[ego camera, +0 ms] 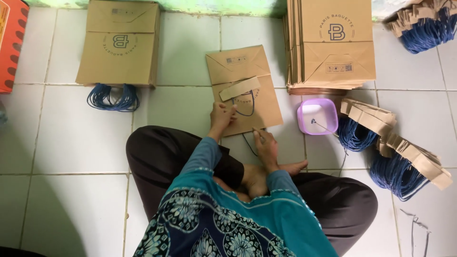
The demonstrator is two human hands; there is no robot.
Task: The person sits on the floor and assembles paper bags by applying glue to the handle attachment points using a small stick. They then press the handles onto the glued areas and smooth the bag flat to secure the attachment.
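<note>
Left hand [223, 115] is pressing a flat brown paper bag [243, 90] on the floor; right hand [266, 146] is pinching its lower edge

Brown paper bag [247, 95], blue cord handles [113, 97], lilac bowl [317, 116], teal floral-patterned top [228, 219].

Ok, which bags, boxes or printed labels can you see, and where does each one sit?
Flat brown paper bag: centre floor, under both hands, round dark logo.
Finished bag pile: upper left, brown, blue cord handles below.
Tall bag stack: upper right, brown, round logo, small printed label.
Orange box: left edge, dotted pattern.
</note>
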